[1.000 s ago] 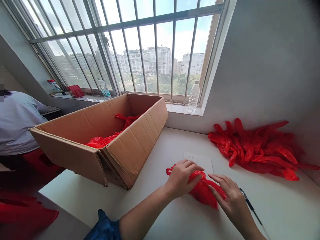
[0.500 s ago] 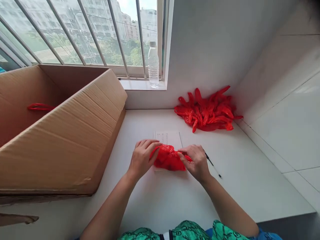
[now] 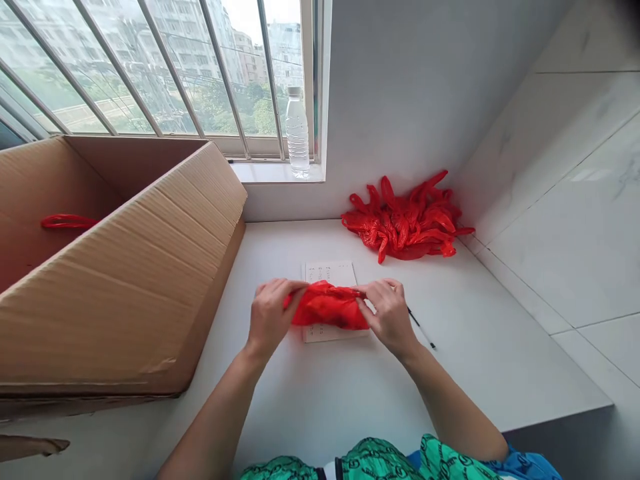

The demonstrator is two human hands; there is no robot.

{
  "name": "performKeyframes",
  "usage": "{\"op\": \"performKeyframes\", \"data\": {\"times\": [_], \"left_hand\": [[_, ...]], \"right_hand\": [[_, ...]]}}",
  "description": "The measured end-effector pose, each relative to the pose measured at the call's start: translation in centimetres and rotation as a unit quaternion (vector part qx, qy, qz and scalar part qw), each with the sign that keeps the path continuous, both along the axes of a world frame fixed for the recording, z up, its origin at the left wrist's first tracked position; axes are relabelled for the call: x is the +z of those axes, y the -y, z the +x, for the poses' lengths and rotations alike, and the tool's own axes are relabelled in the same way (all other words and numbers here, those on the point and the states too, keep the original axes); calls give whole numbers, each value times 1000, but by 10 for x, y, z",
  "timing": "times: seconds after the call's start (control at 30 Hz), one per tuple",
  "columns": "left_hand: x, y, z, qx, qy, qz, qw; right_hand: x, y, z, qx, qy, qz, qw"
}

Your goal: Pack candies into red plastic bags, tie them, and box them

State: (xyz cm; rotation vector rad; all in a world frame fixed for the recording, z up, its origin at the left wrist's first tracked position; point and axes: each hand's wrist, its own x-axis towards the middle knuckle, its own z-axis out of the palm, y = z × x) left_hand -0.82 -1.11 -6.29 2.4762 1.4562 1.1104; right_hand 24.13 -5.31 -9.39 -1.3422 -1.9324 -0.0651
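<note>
A red plastic bag is stretched between my two hands above a sheet of written paper. My left hand pinches its left end between thumb and fingers. At the right end, my right hand grips the upper edge with thumb and fingertips. Dark patches show through the bag's lower right part, but I cannot make out what causes them. The bag covers the middle of the paper. Just right of my right hand lies a pen, its upper end partly hidden by the hand.
A large open cardboard box stands at the left, with a red loop inside. Bunched red plastic bags lie against the back wall. A clear bottle stands on the sill by the barred window. A tiled wall borders the right.
My left hand has moved a little left, and the bag is now drawn out wider and flatter. More of the paper shows below it. The whole view has shifted slightly.
</note>
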Motion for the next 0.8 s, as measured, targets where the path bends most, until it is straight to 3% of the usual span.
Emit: {"op": "performKeyframes", "data": {"times": [0.1,0.17,0.37,0.47,0.53,0.6,0.7,0.8], "left_hand": [[9,-6,-20,86,78,-10,993],[12,-5,-23,93,78,-22,992],[2,6,7,-91,-104,8,990],[-5,4,16,-121,-108,7,987],[-4,1,14,-105,-38,-6,994],[2,-4,8,-53,96,-30,994],[16,-11,-6,42,333,-63,940],[30,-8,-15,14,427,-101,898]], "right_hand": [[6,-3,20,-50,-18,31,998],[8,-4,27,-35,-30,21,999],[9,1,5,62,-66,-42,995],[6,1,-8,66,-66,-41,995],[3,-2,-8,55,-101,-41,993],[2,-6,0,10,-196,-47,979],[2,-13,20,-58,-364,-51,928],[6,-13,30,-29,-409,-55,910]]}}
